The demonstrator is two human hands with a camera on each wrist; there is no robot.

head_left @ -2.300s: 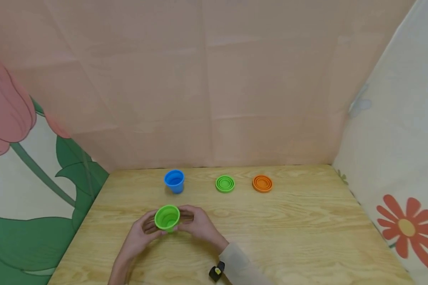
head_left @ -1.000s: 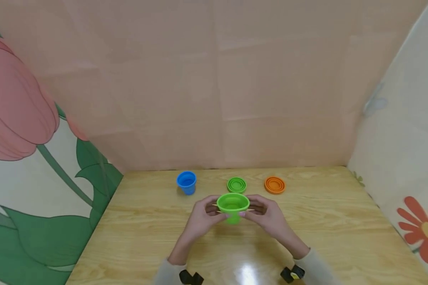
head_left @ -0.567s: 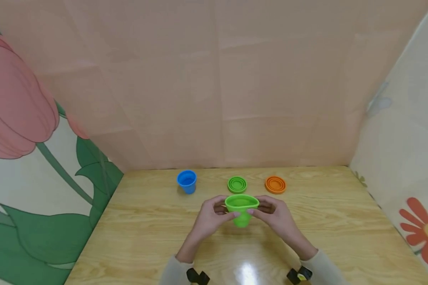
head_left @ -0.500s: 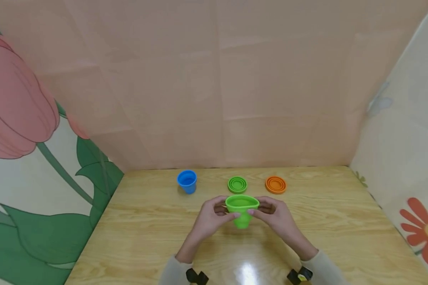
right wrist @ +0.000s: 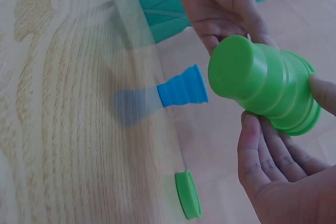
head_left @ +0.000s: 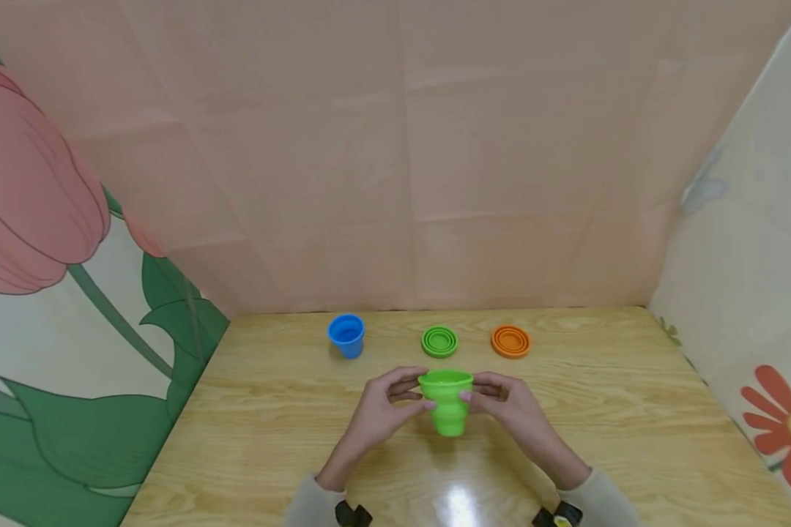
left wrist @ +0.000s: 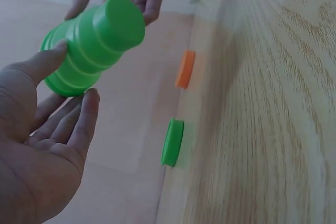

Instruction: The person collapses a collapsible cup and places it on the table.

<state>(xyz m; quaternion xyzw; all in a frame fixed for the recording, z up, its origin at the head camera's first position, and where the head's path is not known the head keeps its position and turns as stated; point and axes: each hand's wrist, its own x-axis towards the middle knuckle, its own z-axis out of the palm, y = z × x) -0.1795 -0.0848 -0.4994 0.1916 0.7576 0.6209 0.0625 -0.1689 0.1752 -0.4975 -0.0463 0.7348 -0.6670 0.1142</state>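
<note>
A bright green collapsible cup [head_left: 449, 411], extended with ridged walls, is held up between both hands above the table, its rim upward. My left hand [head_left: 381, 411] grips its left side near the rim, thumb in front and fingers behind. On the opposite side my right hand [head_left: 515, 406] holds it the same way. Both wrist views show the cup's round closed base [left wrist: 126, 20] off the tabletop. In the right wrist view, the right thumb lies by the rim of the green cup [right wrist: 273, 87], with the fingers on the other side.
Along the back of the wooden table [head_left: 270, 432] stand an extended blue cup [head_left: 347, 337], a flattened green cup [head_left: 439, 342] and a flattened orange cup [head_left: 510, 342]. A pink backdrop [head_left: 402, 183] rises right behind the table.
Both hands have brought the green cup from the left to the middle of the table. Its rim, squeezed oval half a second ago, looks narrower now, and more of its body shows.
</note>
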